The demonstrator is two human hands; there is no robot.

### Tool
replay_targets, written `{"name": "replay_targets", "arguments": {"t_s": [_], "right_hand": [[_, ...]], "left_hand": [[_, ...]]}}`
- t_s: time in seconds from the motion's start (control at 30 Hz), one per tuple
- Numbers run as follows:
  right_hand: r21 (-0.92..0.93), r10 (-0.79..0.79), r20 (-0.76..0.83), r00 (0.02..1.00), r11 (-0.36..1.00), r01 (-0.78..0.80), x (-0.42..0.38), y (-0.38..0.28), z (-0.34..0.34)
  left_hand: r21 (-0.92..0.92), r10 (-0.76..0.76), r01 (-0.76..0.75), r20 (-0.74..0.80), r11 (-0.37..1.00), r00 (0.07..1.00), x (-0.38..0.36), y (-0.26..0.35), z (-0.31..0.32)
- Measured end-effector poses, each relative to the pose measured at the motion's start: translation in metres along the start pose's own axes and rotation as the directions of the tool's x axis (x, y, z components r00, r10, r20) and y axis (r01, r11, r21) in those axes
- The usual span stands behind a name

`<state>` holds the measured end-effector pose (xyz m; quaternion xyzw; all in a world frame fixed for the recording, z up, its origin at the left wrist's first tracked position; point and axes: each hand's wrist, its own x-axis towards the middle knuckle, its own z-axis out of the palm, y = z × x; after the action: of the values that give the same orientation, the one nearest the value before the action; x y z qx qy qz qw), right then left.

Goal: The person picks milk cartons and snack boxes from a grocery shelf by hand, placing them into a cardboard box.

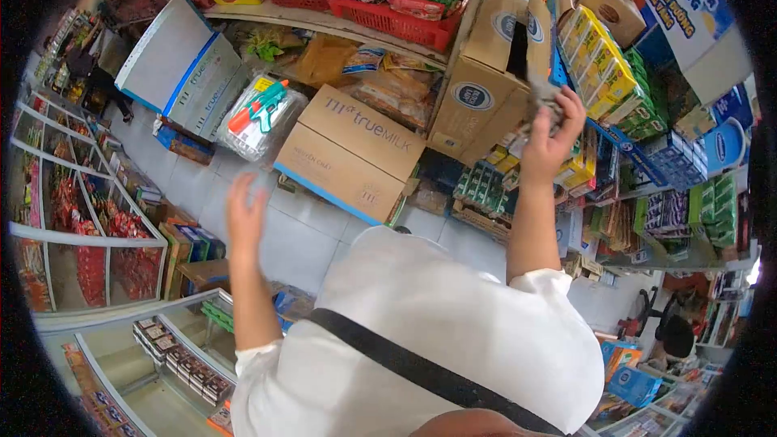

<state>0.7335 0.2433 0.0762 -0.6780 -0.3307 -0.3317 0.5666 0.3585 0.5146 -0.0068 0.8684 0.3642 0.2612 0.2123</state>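
My left hand (245,209) is raised over the tiled floor, fingers apart, holding nothing. Beyond it lies a clear plastic pack (252,131) with an orange and green toy gun (261,108) on top. To its right is a closed brown TH true MILK carton (350,154) with a blue lower edge. My right hand (556,131) is at the right side of a tall brown carton (476,97) with a dark opening near its top. Its fingers are bent around a greyish thing too unclear to name.
A white and blue display box (190,73) stands at upper left. Red baskets (396,16) sit on the shelf above. Yellow packs (597,57) and other goods fill the right shelves. Glass cases (146,388) line the left and lower left. A person (93,73) stands far left.
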Motion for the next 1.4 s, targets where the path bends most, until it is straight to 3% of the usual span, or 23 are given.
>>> {"name": "replay_targets", "arguments": {"t_s": [0.1,0.17,0.2,0.27,0.33,0.4,0.43,0.5,0.63,0.8,0.9,1.0,1.1,1.2,1.3,1.37,1.4], "right_hand": [[0.148,0.039,-0.013,0.999,0.988,-0.037,-0.008,0.010,-0.003],[0.163,-0.040,0.220,0.975,0.987,0.003,-0.027,0.013,0.000],[0.179,-0.084,0.330,0.940,0.984,0.025,-0.037,0.015,0.003],[0.162,-0.027,0.628,0.778,0.982,-0.097,-0.075,0.028,0.019],[0.172,0.061,0.730,0.681,0.948,-0.268,-0.120,0.040,0.039],[0.081,0.149,0.702,0.696,0.955,-0.286,-0.164,0.056,0.058],[-0.006,0.241,0.727,0.643,0.939,-0.344,-0.178,0.060,0.064],[-0.075,0.346,0.691,0.635,0.908,-0.413,-0.209,0.072,0.082],[-0.231,0.510,0.606,0.610,0.847,-0.478,-0.263,0.098,0.126],[-0.358,0.608,0.540,0.582,0.792,-0.495,-0.319,0.095,0.193],[-0.458,0.493,0.758,0.427,0.868,-0.191,-0.368,0.086,0.218],[-0.305,0.214,0.832,0.511,0.947,0.101,-0.397,0.080,0.217],[-0.290,0.249,0.925,0.288,0.951,0.110,-0.372,0.103,0.202],[-0.532,0.454,0.818,0.353,0.830,0.166,-0.339,0.117,0.212],[-0.546,0.438,0.702,0.561,0.838,0.029,-0.338,0.133,0.256],[-0.477,0.388,0.714,0.583,0.879,0.000,-0.335,0.139,0.299],[-0.493,0.384,0.747,0.542,0.868,0.065,-0.324,0.134,0.328]], "left_hand": [[-0.084,0.091,-0.076,0.193,0.994,0.977,0.010,0.048,0.051],[-0.076,0.142,-0.125,0.297,0.989,0.944,0.008,0.057,0.076],[-0.060,0.108,-0.092,0.378,0.994,0.920,0.003,0.056,0.085],[-0.023,0.042,-0.035,0.528,0.999,0.848,-0.005,0.050,0.096],[0.006,-0.053,0.064,0.653,0.998,0.756,-0.007,0.048,0.086],[0.083,-0.159,0.144,0.719,0.986,0.676,-0.010,0.036,0.076],[0.122,-0.154,0.096,0.688,0.988,0.709,-0.016,0.016,0.075],[0.168,-0.183,0.099,0.626,0.981,0.758,-0.022,-0.021,0.074],[0.252,-0.194,0.058,0.557,0.966,0.808,0.003,-0.036,0.062],[0.330,-0.035,-0.243,0.652,0.912,0.757,0.050,-0.083,0.098],[0.316,0.080,-0.390,0.681,0.865,0.728,0.081,-0.115,0.139],[0.282,0.207,-0.507,0.675,0.815,0.708,0.115,-0.146,0.188],[0.324,0.240,-0.519,0.616,0.791,0.751,0.130,-0.171,0.238],[0.361,0.235,-0.471,0.535,0.805,0.812,0.125,-0.176,0.260],[0.333,0.233,-0.441,0.512,0.834,0.827,0.123,-0.183,0.260],[0.306,0.268,-0.450,0.488,0.839,0.831,0.126,-0.186,0.262],[0.310,0.269,-0.453,0.489,0.836,0.830,0.129,-0.188,0.264]]}}
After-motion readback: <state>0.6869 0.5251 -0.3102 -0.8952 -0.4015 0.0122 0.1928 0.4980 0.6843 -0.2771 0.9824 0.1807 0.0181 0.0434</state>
